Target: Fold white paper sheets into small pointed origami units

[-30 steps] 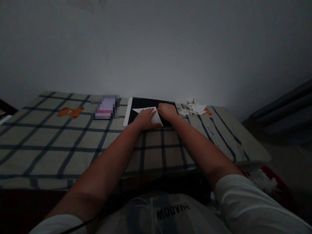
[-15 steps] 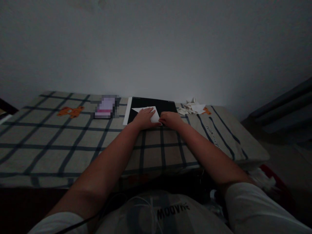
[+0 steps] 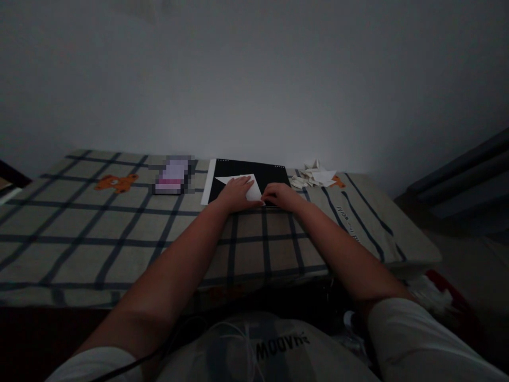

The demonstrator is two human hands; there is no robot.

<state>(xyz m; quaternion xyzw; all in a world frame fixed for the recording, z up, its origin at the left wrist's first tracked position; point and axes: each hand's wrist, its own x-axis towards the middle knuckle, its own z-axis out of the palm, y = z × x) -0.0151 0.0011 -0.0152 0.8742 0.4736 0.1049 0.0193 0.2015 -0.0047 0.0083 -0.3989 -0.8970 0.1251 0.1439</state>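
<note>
Checked cloth (image 3: 254, 239) lies under the black sheet (image 3: 262, 168), and from here I see the folded white paper (image 3: 254, 191) on that sheet. My left hand (image 3: 234, 196) lies flat on the paper, fingers a bit spread. My right hand (image 3: 281, 196) has slid to the sheet's near edge, fingers bunched, pinching or not I can't tell, so that side seems nearly smoothed.

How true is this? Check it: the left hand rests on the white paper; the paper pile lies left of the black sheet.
Wrong side: the head view shows the paper pile right of the black sheet. The left hand does rest on the white paper.
</note>
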